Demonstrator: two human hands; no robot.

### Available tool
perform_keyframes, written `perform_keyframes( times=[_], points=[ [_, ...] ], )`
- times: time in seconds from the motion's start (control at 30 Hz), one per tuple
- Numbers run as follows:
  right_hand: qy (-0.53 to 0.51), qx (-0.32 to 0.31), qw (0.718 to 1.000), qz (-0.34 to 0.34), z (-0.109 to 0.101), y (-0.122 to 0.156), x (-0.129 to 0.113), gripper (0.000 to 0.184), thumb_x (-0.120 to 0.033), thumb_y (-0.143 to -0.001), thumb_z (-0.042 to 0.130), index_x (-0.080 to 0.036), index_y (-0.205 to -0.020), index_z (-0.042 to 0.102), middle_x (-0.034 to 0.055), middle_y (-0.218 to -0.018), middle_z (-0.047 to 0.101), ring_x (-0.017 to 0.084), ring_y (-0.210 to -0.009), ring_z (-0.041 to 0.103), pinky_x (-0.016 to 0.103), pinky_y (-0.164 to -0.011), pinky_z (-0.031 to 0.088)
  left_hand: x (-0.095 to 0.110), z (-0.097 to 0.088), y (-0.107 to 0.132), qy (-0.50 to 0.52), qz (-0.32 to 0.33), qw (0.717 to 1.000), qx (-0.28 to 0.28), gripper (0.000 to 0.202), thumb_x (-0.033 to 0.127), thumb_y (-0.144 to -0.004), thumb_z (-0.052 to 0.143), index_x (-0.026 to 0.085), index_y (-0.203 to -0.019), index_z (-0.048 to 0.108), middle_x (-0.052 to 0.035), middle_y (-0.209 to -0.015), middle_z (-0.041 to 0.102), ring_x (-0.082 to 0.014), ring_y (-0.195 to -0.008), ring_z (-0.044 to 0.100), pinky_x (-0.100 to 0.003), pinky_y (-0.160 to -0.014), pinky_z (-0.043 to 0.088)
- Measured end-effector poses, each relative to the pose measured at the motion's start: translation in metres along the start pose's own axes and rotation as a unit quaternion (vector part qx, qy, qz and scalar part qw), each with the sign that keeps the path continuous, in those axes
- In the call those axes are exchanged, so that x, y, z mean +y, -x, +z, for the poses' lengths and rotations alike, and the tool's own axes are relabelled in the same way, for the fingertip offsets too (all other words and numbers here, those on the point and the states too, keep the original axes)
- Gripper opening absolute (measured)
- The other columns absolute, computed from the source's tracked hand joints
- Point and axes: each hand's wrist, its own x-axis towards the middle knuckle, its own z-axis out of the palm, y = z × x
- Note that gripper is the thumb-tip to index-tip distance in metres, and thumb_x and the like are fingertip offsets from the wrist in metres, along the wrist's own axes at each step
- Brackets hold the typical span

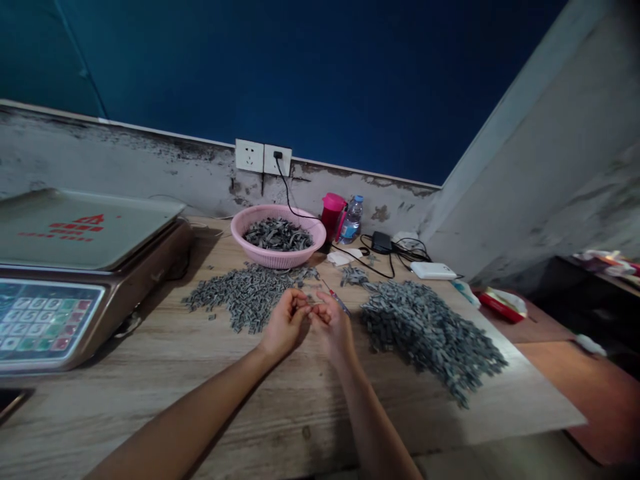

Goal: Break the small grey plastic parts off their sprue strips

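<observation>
My left hand (285, 323) and my right hand (333, 327) meet above the middle of the wooden table (210, 393), fingers curled and pinched together on a small grey part (311, 303) between them. A pile of small grey parts (247, 293) lies just left of my hands. A larger pile of the same grey parts (430, 333) spreads to the right. Behind my hands stands a pink basket (279, 257) filled with darker parts. A thin red-handled tool (336, 299) lies on the table beside my right hand.
A weighing scale (65, 280) with a keypad occupies the left. At the back are a pink cup (333, 213), a water bottle (351, 220), a black charger (381, 241) with cables, a white box (433, 270) and a wall socket (263, 157). The table's right edge drops off beyond the larger pile.
</observation>
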Motion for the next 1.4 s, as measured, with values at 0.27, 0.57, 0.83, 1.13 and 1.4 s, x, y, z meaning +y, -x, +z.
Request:
perform_keyframes(
  times=[0.27, 0.57, 0.83, 1.13, 1.4],
  points=[
    [-0.094, -0.017, 0.993, 0.073, -0.002, -0.001, -0.009, 0.049, -0.028, -0.066, 0.063, -0.013, -0.110, 0.048, 0.0007, -0.067, 0.062, 0.017, -0.058, 0.060, 0.030, -0.059, 0.053, 0.011, 0.003, 0.000, 0.066, -0.039, 0.997, -0.019, 0.020, 0.023, -0.072, 0.061, 0.018, -0.082, 0.044, 0.0040, -0.066, 0.050, -0.0096, -0.061, 0.051, -0.021, -0.060, 0.041],
    [-0.095, -0.082, 0.987, 0.099, -0.011, -0.001, -0.022, 0.043, -0.025, -0.065, 0.061, -0.015, -0.104, 0.046, -0.0012, -0.065, 0.061, 0.017, -0.060, 0.060, 0.031, -0.063, 0.051, 0.003, -0.006, -0.001, -0.053, -0.015, 0.996, -0.063, 0.009, 0.023, -0.077, 0.057, 0.017, -0.077, 0.050, 0.0024, -0.067, 0.053, -0.0107, -0.064, 0.050, -0.021, -0.061, 0.039],
    [-0.063, -0.061, 0.992, 0.091, -0.014, -0.003, -0.017, 0.039, -0.020, -0.059, 0.054, -0.016, -0.098, 0.048, -0.0047, -0.058, 0.055, 0.014, -0.051, 0.055, 0.025, -0.052, 0.046, 0.016, -0.015, -0.004, -0.273, 0.151, 0.936, -0.166, 0.016, 0.013, -0.078, 0.052, 0.018, -0.090, 0.061, -0.0050, -0.088, 0.063, -0.0170, -0.084, 0.056, -0.028, -0.078, 0.042],
    [-0.123, -0.037, 0.983, 0.131, -0.016, -0.001, -0.026, 0.036, -0.025, -0.064, 0.060, -0.017, -0.096, 0.048, -0.0020, -0.065, 0.059, 0.017, -0.062, 0.063, 0.035, -0.070, 0.055, 0.010, -0.014, -0.004, -0.216, 0.085, 0.966, -0.116, 0.014, 0.017, -0.078, 0.054, 0.019, -0.088, 0.063, -0.0045, -0.085, 0.064, -0.0171, -0.081, 0.058, -0.027, -0.076, 0.044],
    [-0.198, -0.059, 0.967, 0.152, -0.020, 0.001, -0.028, 0.043, -0.025, -0.063, 0.066, -0.018, -0.102, 0.049, 0.0004, -0.077, 0.064, 0.017, -0.069, 0.065, 0.032, -0.069, 0.055, 0.008, -0.013, -0.004, -0.185, 0.098, 0.972, -0.104, 0.010, 0.019, -0.079, 0.056, 0.018, -0.086, 0.063, -0.0049, -0.085, 0.061, -0.0165, -0.082, 0.056, -0.026, -0.073, 0.043]
  ],
)
